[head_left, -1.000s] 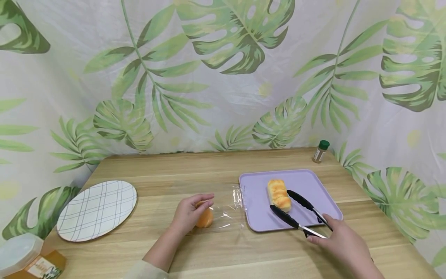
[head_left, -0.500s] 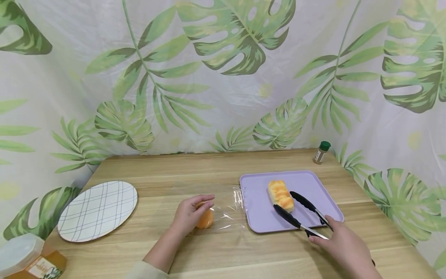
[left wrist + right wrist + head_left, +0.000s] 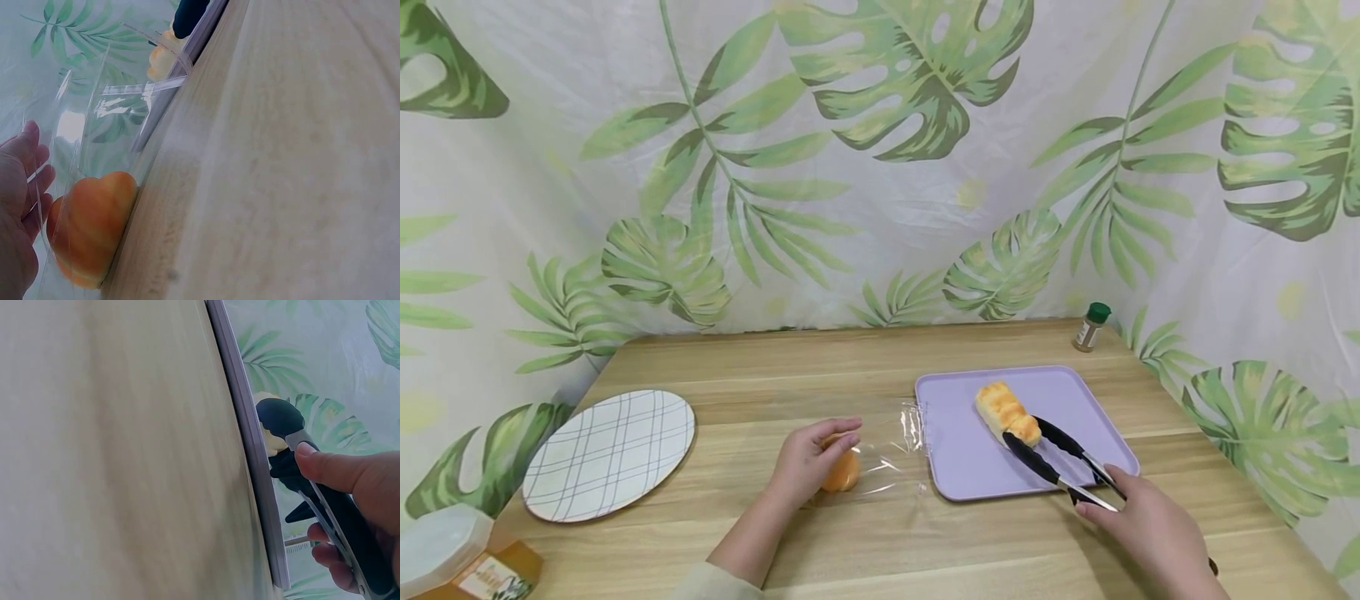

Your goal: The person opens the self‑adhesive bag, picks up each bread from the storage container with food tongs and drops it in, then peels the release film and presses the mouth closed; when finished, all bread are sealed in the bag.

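My left hand (image 3: 817,457) is at a clear plastic bag (image 3: 887,467), thumb and index finger apart, fingers loosely bent against the film. An orange-brown bun (image 3: 97,225) lies under the film, partly hidden by that hand in the head view. My right hand (image 3: 1150,525) grips a pair of tongs (image 3: 1060,471) with black tips and metal arms. The tips straddle the near end of a golden bread loaf (image 3: 1000,408) on a lilac tray (image 3: 955,467). In the right wrist view the tongs (image 3: 281,415) hide most of the loaf.
A checked oval plate (image 3: 610,454) lies at the left. A honey-coloured jar (image 3: 471,554) with a pale lid stands at the front left corner. A green-capped spice bottle (image 3: 1090,327) stands at the back right. A leaf-patterned curtain (image 3: 880,167) hangs behind the table.
The tongs have moved right and come closer around the loaf's near end. That end has swung to the right, so the loaf lies more slanted. My left hand has stayed in place.
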`<state>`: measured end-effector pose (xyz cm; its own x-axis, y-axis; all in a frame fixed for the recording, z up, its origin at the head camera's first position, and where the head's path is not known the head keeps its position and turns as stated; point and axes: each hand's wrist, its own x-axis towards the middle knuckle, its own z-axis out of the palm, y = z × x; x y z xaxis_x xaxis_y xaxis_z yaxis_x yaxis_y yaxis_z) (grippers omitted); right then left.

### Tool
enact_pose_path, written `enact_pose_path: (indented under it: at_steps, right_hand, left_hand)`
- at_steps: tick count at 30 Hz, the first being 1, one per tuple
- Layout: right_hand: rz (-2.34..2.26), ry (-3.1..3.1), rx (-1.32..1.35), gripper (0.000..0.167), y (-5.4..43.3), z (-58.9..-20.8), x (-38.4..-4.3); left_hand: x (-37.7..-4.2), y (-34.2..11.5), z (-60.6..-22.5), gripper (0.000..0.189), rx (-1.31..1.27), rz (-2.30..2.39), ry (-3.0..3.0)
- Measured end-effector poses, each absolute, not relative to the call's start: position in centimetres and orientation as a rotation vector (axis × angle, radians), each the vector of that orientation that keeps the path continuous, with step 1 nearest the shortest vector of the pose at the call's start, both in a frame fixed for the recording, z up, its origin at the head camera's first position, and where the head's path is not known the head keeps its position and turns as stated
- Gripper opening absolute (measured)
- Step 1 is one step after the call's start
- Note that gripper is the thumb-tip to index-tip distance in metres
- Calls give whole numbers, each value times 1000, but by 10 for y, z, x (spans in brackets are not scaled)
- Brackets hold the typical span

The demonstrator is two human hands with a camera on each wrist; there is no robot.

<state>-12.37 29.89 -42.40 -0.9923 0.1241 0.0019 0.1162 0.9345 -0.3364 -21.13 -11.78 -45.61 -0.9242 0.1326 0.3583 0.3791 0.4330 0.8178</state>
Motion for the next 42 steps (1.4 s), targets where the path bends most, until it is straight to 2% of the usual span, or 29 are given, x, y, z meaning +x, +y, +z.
enact_pose_path:
  at_steps: [9,13,19,27,42]
  right_hand:
    - [545,-3071,-132,86,310,-408,-116]
    - [540,-3094,-26,84,314,-396,-115]
    - [626,-3067,211,70,306,-386,-115]
    - [638,-3028,453,70,282,-384,-130]
    - [617,-3115,523,75,239,-384,-168]
  left_hand:
    - [-210,-119,-456,20,-446,-1509,-2453]
    - [-210,-120,-456,20,-452,-1504,-2457]
    - [-209,-120,-453,18,-460,-1474,-2465]
    - [-207,-119,-452,19,-492,-1461,-2475]
    - [-207,-117,-455,18,-556,-1370,-2418]
